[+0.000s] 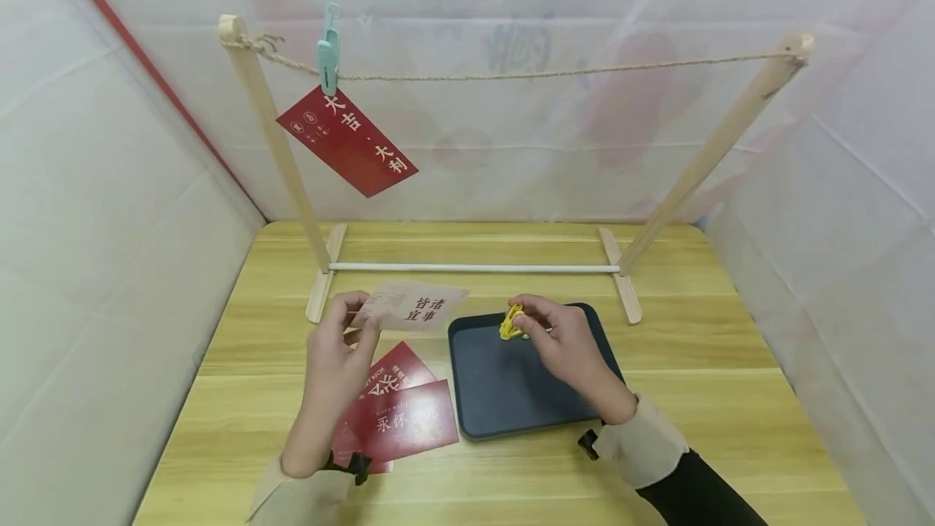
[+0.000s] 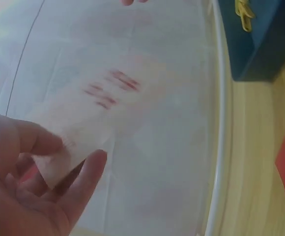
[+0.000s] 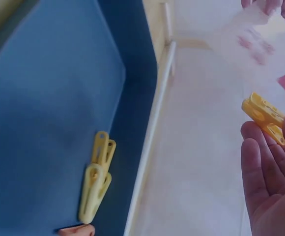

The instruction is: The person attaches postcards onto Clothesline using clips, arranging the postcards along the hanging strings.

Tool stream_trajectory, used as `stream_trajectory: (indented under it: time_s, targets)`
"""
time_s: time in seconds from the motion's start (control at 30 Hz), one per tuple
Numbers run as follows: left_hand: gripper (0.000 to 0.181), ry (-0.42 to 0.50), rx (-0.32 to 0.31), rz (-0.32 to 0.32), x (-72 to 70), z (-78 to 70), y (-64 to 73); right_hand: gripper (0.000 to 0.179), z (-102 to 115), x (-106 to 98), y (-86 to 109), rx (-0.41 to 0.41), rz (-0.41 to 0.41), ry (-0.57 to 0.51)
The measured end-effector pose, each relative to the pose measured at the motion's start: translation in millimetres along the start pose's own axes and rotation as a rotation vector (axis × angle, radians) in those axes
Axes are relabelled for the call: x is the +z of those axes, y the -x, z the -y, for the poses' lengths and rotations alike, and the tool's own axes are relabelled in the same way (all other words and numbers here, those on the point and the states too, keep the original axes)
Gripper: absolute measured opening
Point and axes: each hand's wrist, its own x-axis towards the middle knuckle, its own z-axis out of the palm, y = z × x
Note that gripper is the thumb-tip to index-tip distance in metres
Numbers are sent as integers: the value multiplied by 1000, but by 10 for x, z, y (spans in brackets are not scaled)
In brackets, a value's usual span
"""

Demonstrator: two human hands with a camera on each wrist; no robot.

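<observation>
My left hand (image 1: 338,368) pinches a pale card with dark red characters (image 1: 416,305) near its left end, above the table. In the left wrist view, the card (image 2: 100,105) stretches out from between the thumb and fingers. On the other side, my right hand (image 1: 570,343) holds a yellow clothespin (image 1: 512,322) over the tray. Seen from the right wrist, this clothespin (image 3: 264,117) lies between thumb and fingertips, apart from the card. A teal hanging clip (image 1: 329,62) on the twine line (image 1: 511,75) grips a red card (image 1: 351,143), which hangs tilted.
Several red cards (image 1: 420,422) overlap on the table under the left hand. A dark tray (image 1: 504,408) sits beside them, with yellow clothespins (image 3: 97,179) and an orange one (image 3: 78,230) inside. Two wooden posts (image 1: 281,153) carry the twine; a white rod (image 1: 475,268) joins their feet.
</observation>
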Motion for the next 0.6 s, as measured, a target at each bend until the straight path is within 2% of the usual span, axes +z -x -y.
stream_trajectory:
  time_s: [0.13, 0.23, 0.37, 0.5, 0.6]
  targets:
    - [30, 166, -91, -26, 49, -82, -26, 21, 27, -29, -53, -33, -35, -1]
    - [32, 245, -137, -35, 64, -122, -50, 22, 73, -63, -126, -64, -52, -24]
    - [30, 230, -128, -25, 64, -165, -110, 22, 176, -139, -269, -101, -77, -41]
    - [30, 168, -75, 0, 65, -199, -200, 21, 270, -220, -424, -140, -97, -17]
    - [33, 158, -39, 9, 48, -217, -264, 21, 364, -265, -535, -148, -99, -2]
